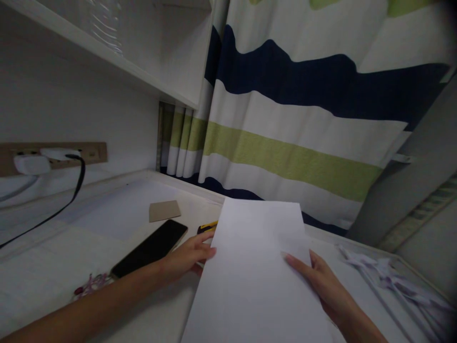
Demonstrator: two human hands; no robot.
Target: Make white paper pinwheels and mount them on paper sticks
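Left hand [189, 255]: grasping the left edge of the sheet, one fingertip over its face, the other tips hidden behind it.
Right hand [330, 286]: grasping the right side, thumb flat on the face; most other fingers are out of sight underneath.
White sheet [257, 267]: between the hands, smooth, matte and unmarked, straight-edged, its near end cut off (one layer or several, it is hard to say).
Cutter [209, 226]: yellow and black, partly hidden by the sheet's left edge.
Phone [152, 247]: glossy black slab, left of the sheet, partly covered by the left forearm.
Card [164, 210]: tan, flat, nearly square, just beyond the phone.
Trinket [93, 283]: pinkish, tangled, too blurred to identify.
Right-hand clutter [389, 274]: pale, crumpled, indistinct.
Curtain [293, 152]: folded cloth at the far side, striped white, navy and green.
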